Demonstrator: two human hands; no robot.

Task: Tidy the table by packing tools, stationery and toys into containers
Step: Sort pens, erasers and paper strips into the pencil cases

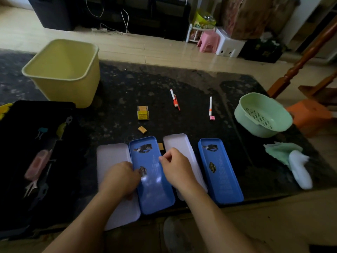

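Two pencil cases lie open at the table's front edge, each a white tray beside a blue lid. My left hand (120, 178) grips the left edge of the left blue lid (151, 189), over its white tray (113, 156). With curled fingers my right hand (175, 167) holds that lid's right edge, above the second white tray (179, 141). The second blue lid (220, 170) lies to the right. Loose on the table are a yellow eraser box (143, 113), a tan eraser (142, 129), another tan piece (160, 145), two pens (174, 99) (210, 105) and a pink eraser (212, 117).
A yellow bin (63, 70) stands at the back left. An open black toolbox (18, 125) with tools and a clip fills the left side. A green basket (262, 114) sits at the right, with a green cloth (280, 152) and a white pad (299, 170) in front of it.
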